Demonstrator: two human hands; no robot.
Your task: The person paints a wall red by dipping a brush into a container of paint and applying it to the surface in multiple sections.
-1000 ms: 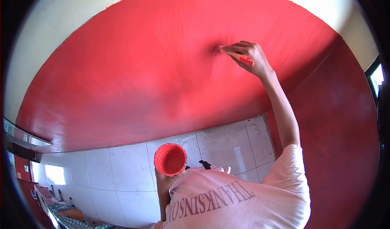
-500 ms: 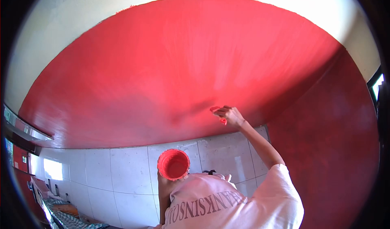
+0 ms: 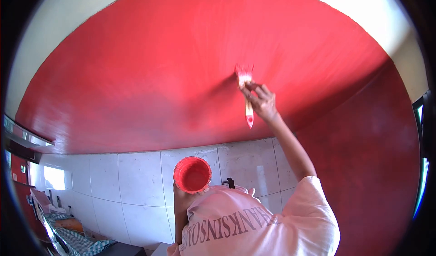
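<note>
My right hand [image 3: 264,102] is closed on a flat paintbrush [image 3: 249,106] near the middle of the view. The brush's red-coated bristles point up against the red wall [image 3: 150,65], and its handle, with a red end, hangs below my fingers. Low in the centre, a round container [image 3: 193,174] of red paint has its open top facing up. My left hand [image 3: 184,195] holds it from beneath and the side; most of those fingers are hidden by the container and the pale shirt.
White tiles [image 3: 141,178] run below the red wall. A second, darker red wall [image 3: 363,165] meets it at the right. Checked cloth [image 3: 81,240] and other items lie at the lower left. Pale wall [image 3: 50,42] borders the red at the top.
My right hand has moved up the wall with the brush, whose bristles and handle now show clearly. My left hand still holds the paint container. The view has shifted slightly.
</note>
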